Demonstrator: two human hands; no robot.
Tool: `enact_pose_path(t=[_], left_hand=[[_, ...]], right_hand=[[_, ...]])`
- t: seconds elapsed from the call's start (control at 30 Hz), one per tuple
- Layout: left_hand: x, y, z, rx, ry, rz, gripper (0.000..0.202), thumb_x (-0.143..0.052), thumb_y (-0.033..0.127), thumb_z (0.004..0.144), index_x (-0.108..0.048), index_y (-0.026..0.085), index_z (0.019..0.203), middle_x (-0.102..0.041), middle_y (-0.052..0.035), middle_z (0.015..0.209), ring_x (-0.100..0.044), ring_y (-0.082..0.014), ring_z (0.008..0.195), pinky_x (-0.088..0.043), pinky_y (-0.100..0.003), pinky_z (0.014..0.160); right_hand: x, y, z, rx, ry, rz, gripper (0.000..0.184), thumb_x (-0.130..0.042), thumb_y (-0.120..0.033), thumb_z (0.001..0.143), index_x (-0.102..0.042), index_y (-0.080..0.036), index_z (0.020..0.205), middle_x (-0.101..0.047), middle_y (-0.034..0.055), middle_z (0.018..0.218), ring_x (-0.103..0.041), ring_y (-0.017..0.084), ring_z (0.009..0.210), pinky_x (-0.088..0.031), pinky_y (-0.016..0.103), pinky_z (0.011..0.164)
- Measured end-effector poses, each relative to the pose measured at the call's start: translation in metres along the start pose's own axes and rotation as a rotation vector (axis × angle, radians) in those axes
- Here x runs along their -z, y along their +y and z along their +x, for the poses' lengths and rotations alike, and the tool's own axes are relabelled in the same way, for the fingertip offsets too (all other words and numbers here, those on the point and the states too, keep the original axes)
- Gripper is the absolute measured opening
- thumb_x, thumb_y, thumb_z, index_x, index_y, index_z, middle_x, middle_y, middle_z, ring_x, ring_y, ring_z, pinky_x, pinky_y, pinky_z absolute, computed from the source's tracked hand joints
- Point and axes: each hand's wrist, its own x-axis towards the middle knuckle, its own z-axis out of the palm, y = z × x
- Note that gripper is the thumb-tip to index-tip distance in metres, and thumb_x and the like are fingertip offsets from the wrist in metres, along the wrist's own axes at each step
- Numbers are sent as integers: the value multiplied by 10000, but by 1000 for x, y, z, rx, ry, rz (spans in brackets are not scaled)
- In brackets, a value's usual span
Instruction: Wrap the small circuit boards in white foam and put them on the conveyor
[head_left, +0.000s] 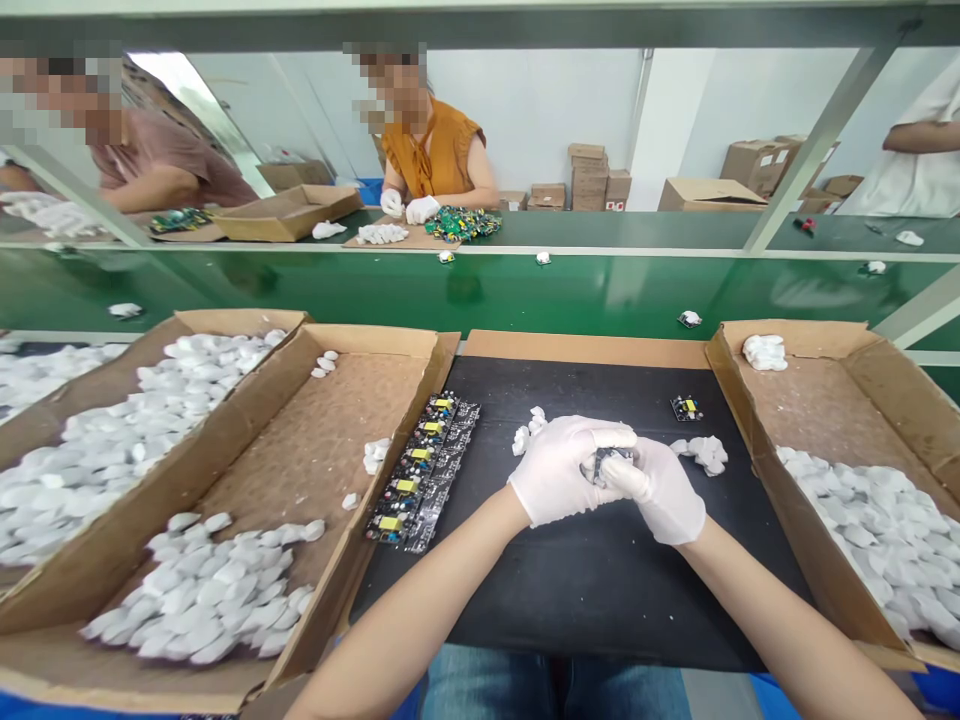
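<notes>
Both of my hands wear white gloves and meet over the black mat (600, 590). My left hand (559, 468) and my right hand (664, 490) are closed together on a small dark circuit board (609, 460), mostly hidden by the fingers. A row of several black circuit boards with yellow parts (420, 470) leans against the cardboard box wall to the left. One single board (685, 407) lies on the mat at the back right. Small white plastic pieces (705, 452) lie beside my right hand, and more white pieces (529, 432) sit behind my left hand.
Cardboard boxes of white plastic pieces stand at the left (217, 580) and right (877, 540). A green conveyor belt (480, 290) runs behind. Across it, a person in orange (435, 160) handles green boards, another person (150, 160) sits at left, and a third person's arm (922, 140) shows at right.
</notes>
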Motion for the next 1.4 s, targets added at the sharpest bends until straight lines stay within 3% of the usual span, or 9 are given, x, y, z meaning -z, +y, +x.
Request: enact_pose_path(t=[0.13,0.27,0.47,0.67,0.8,0.97,1.2,1.4], left_hand=[[5,3,0,-16,28,-39,123,-674,235,662,-629,215,775,-684,-23,869,-643,-204,852,-488,-308,788],[5,-2,-1,-4,19,-26,169,-669,224,646,-639,217,812,-686,-21,873,-644,-206,851,-490,-310,780],[1,-6,0,29,-30,-79,234,-670,204,630,-646,223,862,-691,-12,872,-648,-200,838,-499,-304,780],[1,-2,2,36,27,-112,203,-670,190,657,-632,212,855,-674,-37,925,-630,-216,915,-492,-320,838],[1,0,4,12,-44,-70,171,-646,155,648,-628,217,806,-672,-14,864,-635,-195,825,-489,-301,783],[1,-2,4,4,-15,-15,214,-634,144,658,-631,222,858,-685,-15,915,-641,-196,850,-480,-305,802],[-2,-2,-1,-1,78,179,184,-631,269,721,-653,230,899,-701,-25,942,-650,-208,884,-481,-326,821],[1,-3,-2,-21,60,198,219,-654,257,697,-650,238,915,-712,-21,960,-662,-215,873,-482,-342,802]], right_hand=[[-1,-2,0,54,-9,6,326,-583,-475,753,-581,-150,759,-614,47,744,-547,207,736,-434,323,682],[0,-9,0,64,-40,-125,306,-602,-442,723,-594,-146,801,-635,59,810,-568,240,804,-439,335,723],[-1,-9,1,-1,38,-230,236,-594,-400,706,-580,-164,707,-614,31,706,-553,216,714,-424,318,660],[1,-8,1,50,-41,-20,287,-564,-433,763,-603,-156,827,-640,54,836,-562,231,815,-433,344,735],[2,-5,1,12,5,-41,321,-576,-474,749,-573,-155,717,-612,43,734,-548,210,728,-428,336,679],[-1,-5,2,0,65,-39,311,-595,-467,726,-580,-157,736,-612,40,758,-541,206,744,-429,329,698],[2,8,3,-21,-31,316,233,-549,-396,777,-568,-165,753,-570,19,739,-513,170,701,-426,310,666],[2,-1,4,62,17,-62,335,-522,-487,797,-578,-159,766,-594,40,789,-525,201,768,-426,328,732]])
